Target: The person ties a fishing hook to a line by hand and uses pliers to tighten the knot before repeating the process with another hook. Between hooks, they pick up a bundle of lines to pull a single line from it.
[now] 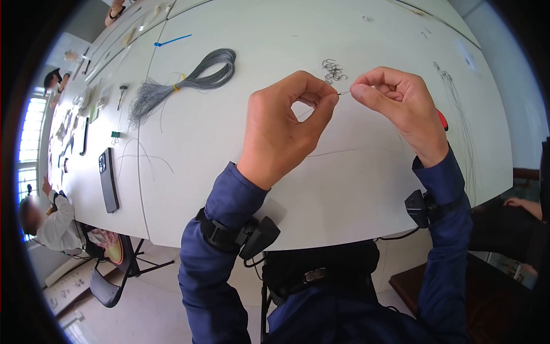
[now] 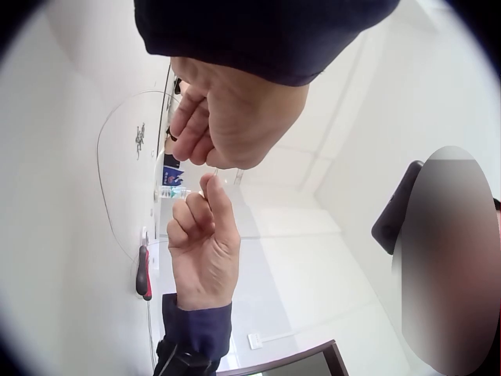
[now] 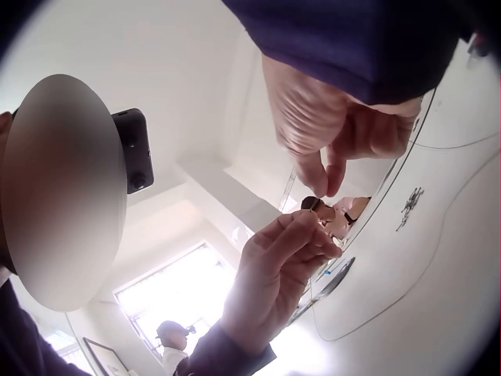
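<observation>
1. Left hand (image 1: 286, 126): the thumb and index fingertips pinch a small dark piece (image 1: 340, 94). The piece projects from the fingertips toward the right hand; its exact form is too small to tell.
2. Right hand (image 1: 398, 109): the thumb and index finger pinch a thin strand (image 1: 345, 92) beside the small dark piece. The gap between the two hands is narrow. Both hands are raised above the worktop (image 1: 344, 195).
3. Hook pile (image 1: 332, 70): small dark metal hooks lie together on the worktop, just beyond the fingertips.
4. Line bundle (image 1: 215, 69): grey strands, looped at one end and frayed at the other, are bound by a yellow tie (image 1: 177, 88). The bundle lies to the left of the hook pile.
5. Rigged lines (image 1: 458, 120): long thin strands with hooks at their far ends lie along the right side of the worktop.
6. Red-and-black tool (image 2: 143, 274): it lies on the worktop, partly hidden by the right hand in the head view.
7. Left side: a blue cable tie (image 1: 173, 40), a green clip (image 1: 116, 135) and a black phone (image 1: 107, 180), its camera lenses facing up.
8. Markings: dark characters on the pale board (image 1: 66, 293) at floor level are too small to read.
</observation>
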{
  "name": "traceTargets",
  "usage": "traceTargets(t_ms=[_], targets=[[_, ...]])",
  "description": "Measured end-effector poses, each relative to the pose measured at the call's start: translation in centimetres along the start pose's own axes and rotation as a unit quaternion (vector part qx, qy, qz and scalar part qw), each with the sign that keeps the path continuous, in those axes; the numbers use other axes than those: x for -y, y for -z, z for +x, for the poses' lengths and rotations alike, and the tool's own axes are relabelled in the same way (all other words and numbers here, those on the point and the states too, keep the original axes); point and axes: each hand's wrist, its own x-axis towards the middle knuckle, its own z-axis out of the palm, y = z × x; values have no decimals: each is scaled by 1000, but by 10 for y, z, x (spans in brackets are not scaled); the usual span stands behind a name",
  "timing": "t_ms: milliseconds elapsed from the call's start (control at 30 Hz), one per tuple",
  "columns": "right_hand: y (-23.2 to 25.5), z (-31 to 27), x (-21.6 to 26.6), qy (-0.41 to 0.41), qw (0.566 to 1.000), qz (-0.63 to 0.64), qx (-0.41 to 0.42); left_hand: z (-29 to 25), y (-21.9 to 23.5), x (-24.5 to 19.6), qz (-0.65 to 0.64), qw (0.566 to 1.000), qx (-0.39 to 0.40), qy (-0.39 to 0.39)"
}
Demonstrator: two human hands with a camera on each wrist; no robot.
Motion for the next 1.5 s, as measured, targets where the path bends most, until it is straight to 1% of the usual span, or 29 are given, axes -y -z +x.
traceTargets(t_ms=[100,167,267,467,567,667,767,867,967,1067,1167,1267,1367,1433,1467,1500], targets=[[-1,0,-3,3,1000,13,-4,0,0,0,-16,1000,6,7],[1,-1,0,-12,1000,2,0,1,0,-1,-24,1000,11,13],[1,0,-1,-2,1000,6,9,1,1,-3,-37,998,27,30],[-2,1,-4,2,1000,25,12,0,2,-4,-100,994,51,17],[1,-1,4,-8,999,19,35,0,3,-4,-111,991,65,24],[-5,1,-2,17,995,80,50,-1,4,-6,-119,990,73,32],[-1,0,2,-28,990,103,90,-1,4,-8,-122,987,91,42],[-3,-1,1,-43,984,138,108,-1,4,-7,-150,984,84,38],[-9,-3,4,-63,985,137,85,-1,6,-11,-142,986,69,51],[-16,-8,7,-60,991,116,42,-1,4,-6,-115,992,39,24],[-31,-13,3,-18,992,120,-35,-2,2,-8,-95,995,13,12],[-41,-18,6,-13,992,102,-74,-3,0,-12,-80,997,-4,6],[-48,-24,13,12,994,-13,-107,-3,-2,-11,-63,997,-40,-14],[-52,-27,13,108,977,-138,-125,-2,-2,-9,-25,997,-62,-33],[-53,-28,13,155,959,-199,-132,-1,-1,-8,-5,996,-74,-41],[-54,-27,14,195,943,-233,-135,0,-2,-4,9,995,-78,-58]])
